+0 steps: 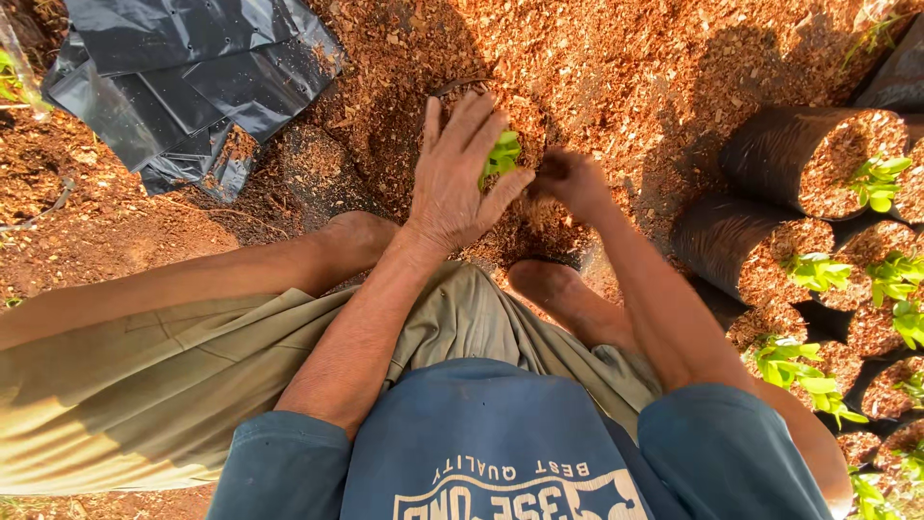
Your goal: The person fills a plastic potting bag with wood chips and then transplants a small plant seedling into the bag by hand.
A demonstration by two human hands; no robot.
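My left hand (460, 173) holds a small green seedling (500, 154) upright, fingers spread around its leaves. Just to the right, my right hand (570, 181) is closed on reddish-brown sawdust mix, pressing it in beside the seedling's stem. Both hands work over a black grow bag (460, 89) filled with the same mix; only part of its rim shows behind my left hand. My knees and bare feet flank the bag below the hands.
A heap of sawdust mix (616, 67) covers the ground ahead. A pile of flat black plastic bags (183, 77) lies at the upper left. Several filled black bags with seedlings (818, 164) stand in rows at the right.
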